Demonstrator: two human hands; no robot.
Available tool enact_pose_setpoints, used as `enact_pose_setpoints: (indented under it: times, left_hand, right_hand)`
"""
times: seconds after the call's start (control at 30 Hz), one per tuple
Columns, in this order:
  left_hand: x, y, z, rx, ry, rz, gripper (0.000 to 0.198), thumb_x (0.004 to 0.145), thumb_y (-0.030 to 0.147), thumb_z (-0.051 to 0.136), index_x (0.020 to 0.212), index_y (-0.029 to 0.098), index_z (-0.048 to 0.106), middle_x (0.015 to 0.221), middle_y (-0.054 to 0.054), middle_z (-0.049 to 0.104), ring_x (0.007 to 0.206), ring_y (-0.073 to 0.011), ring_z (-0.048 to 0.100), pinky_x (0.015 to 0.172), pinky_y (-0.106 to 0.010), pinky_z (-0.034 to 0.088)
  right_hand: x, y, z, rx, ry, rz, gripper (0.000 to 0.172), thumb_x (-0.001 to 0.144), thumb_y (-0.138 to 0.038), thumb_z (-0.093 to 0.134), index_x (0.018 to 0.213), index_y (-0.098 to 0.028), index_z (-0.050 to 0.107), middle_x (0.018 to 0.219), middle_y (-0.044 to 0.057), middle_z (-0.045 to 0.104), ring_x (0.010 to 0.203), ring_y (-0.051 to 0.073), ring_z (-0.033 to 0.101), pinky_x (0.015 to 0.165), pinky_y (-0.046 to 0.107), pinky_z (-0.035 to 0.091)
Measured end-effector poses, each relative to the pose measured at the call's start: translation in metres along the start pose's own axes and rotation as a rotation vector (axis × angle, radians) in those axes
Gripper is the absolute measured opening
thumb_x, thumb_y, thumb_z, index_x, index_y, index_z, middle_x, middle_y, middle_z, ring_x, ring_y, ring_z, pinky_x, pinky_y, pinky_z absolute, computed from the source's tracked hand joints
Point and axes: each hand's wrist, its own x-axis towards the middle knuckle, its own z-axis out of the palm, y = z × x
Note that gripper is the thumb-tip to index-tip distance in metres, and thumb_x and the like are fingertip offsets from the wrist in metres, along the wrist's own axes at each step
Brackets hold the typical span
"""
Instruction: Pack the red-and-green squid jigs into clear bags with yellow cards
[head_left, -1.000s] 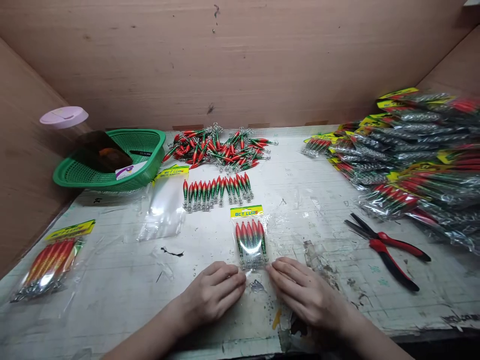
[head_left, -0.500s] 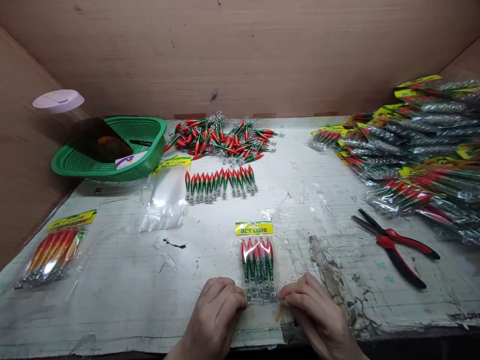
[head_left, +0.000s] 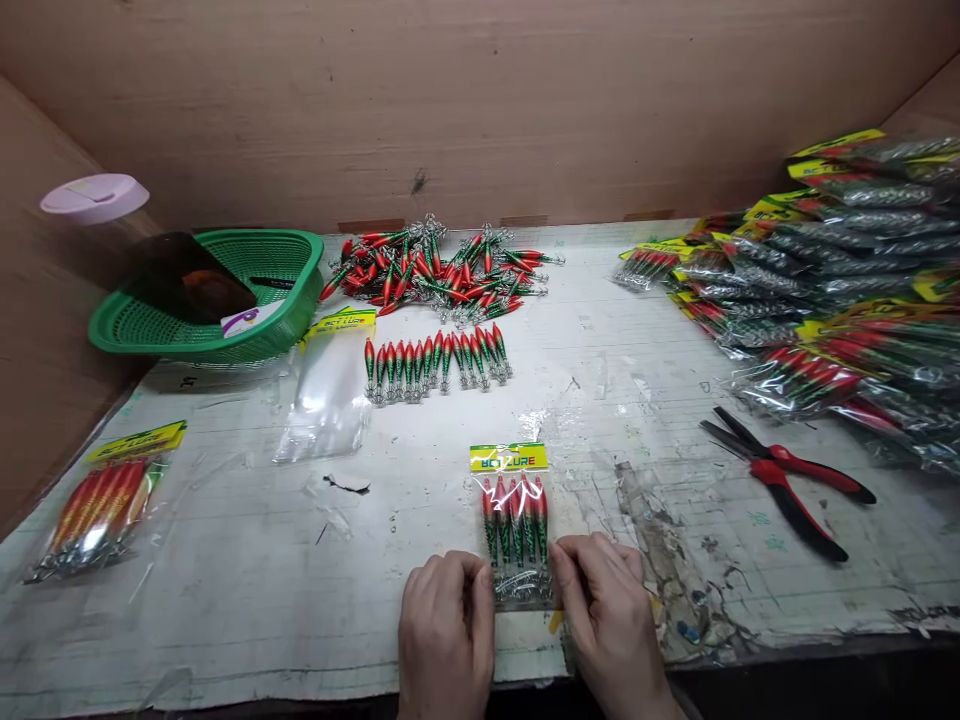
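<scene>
A clear plastic bag of red-and-green fishing lures (head_left: 515, 520) lies flat near the table's front edge, its yellow header card pointing away from me and its hooks nearest me. My left hand (head_left: 448, 630) is closed at the bag's lower left corner, fingers curled in. At the lower right side, my right hand (head_left: 607, 615) pinches the bag's edge between thumb and fingers. Both fingertips are partly hidden. Beyond the bag, a row of loose lures (head_left: 439, 362) lies side by side, with a heap of lures (head_left: 427, 268) behind it.
Flat empty bags (head_left: 328, 385) lie left of the row. A green basket (head_left: 202, 345) and a tumbler with a pink lid (head_left: 95, 198) stand at the back left. A bag of orange-red lures (head_left: 109, 505) lies far left. Pliers (head_left: 787, 480) and piled packed bags (head_left: 832, 260) are at right.
My right hand has shifted up along the bag's right side and turned more upright. My left hand has also turned more upright beside the lower left corner. The bag stays in place.
</scene>
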Motion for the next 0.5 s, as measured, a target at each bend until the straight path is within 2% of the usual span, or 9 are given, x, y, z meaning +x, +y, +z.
enact_pose_setpoints:
  times: [0.17,0.33,0.4,0.5]
  left_hand:
    - [0.008,-0.002,0.0,0.166,-0.084,0.018,0.02,0.088,0.018,0.046,0.069,0.023,0.043,0.059,0.002,0.052,0.055,-0.0157,0.053,0.054,-0.028,0.04]
    - [0.022,-0.002,-0.012,0.146,-0.145,-0.049,0.017,0.086,0.018,0.045,0.069,0.023,0.046,0.061,0.002,0.056,0.054,-0.0156,0.056,0.049,-0.025,0.042]
    - [0.028,0.0,-0.015,0.111,-0.132,-0.061,0.015,0.088,0.028,0.047,0.075,0.022,0.051,0.066,0.0,0.059,0.058,-0.0174,0.058,0.05,-0.027,0.044]
    - [0.03,0.0,-0.009,0.024,-0.057,-0.021,0.028,0.082,0.048,0.055,0.069,0.023,0.052,0.065,-0.002,0.058,0.064,-0.0215,0.058,0.054,-0.03,0.046]
  right_hand:
    - [0.001,-0.003,0.002,-0.019,0.006,0.09,0.027,0.095,-0.028,0.044,0.068,-0.022,0.048,0.056,-0.003,0.053,0.053,0.014,0.05,0.059,0.03,0.036]
    - [0.003,0.003,-0.002,-0.05,0.053,0.157,0.018,0.09,-0.038,0.052,0.085,-0.021,0.05,0.064,-0.002,0.054,0.056,0.016,0.051,0.055,0.029,0.04]
    - [0.004,0.005,-0.001,-0.059,0.01,0.119,0.014,0.091,-0.032,0.051,0.081,-0.022,0.05,0.07,0.001,0.056,0.063,0.017,0.055,0.058,0.03,0.043]
    - [0.001,0.01,0.002,-0.084,0.015,0.039,0.014,0.091,-0.022,0.046,0.078,-0.023,0.05,0.072,0.002,0.056,0.068,0.018,0.058,0.061,0.031,0.046]
